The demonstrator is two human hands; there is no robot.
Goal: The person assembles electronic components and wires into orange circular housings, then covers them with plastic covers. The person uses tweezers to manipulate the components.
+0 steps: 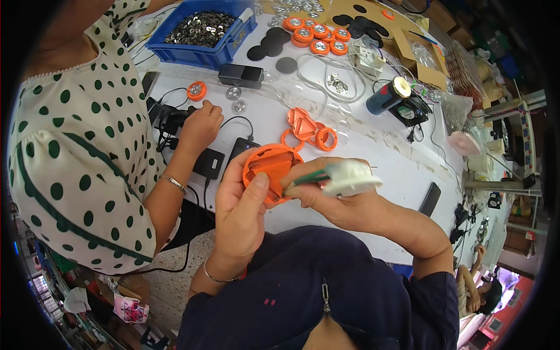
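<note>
My left hand [240, 213] is closed round a round orange plastic housing [273, 165], its thumb over the rim and the hollow side turned up. My right hand [341, 204] grips a white round plastic part [353, 178], blurred by motion, with a thin green piece [310, 177] sticking out toward the housing. The right fingertips touch or nearly touch the housing's right side; I cannot tell which. Just beyond lie several loose orange rings and triangular-patterned orange pieces [303, 127]. A black box-shaped device [240, 146] with a cable lies behind my left hand.
At the left a co-worker's hand [204, 123] rests near black adapters and cables. A blue bin [201, 49] of small metal parts stands at the back left. Orange lights [319, 32], black discs [273, 42], a dark blue cylinder [382, 99] and a white cable [309, 76] lie farther back.
</note>
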